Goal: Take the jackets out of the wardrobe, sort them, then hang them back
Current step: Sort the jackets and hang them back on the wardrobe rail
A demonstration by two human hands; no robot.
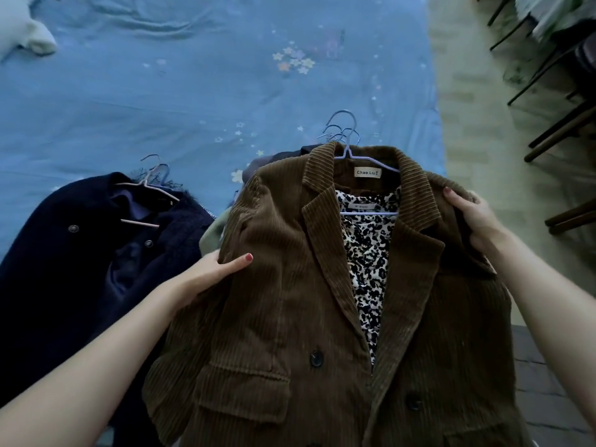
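Observation:
A brown corduroy jacket with leopard-print lining fills the lower middle, on a pale blue hanger, lying over a pile of other jackets on the bed. My left hand grips its left shoulder, thumb on top. At the jacket's right shoulder, my right hand holds the cloth with fingers curled round it. A dark navy jacket lies to the left on a pink hanger. Several more hanger hooks poke out behind the brown collar.
The blue bedsheet with small star prints spreads across the upper view. A white garment lies at the top left corner. Dark chair legs stand on the pale floor at the right.

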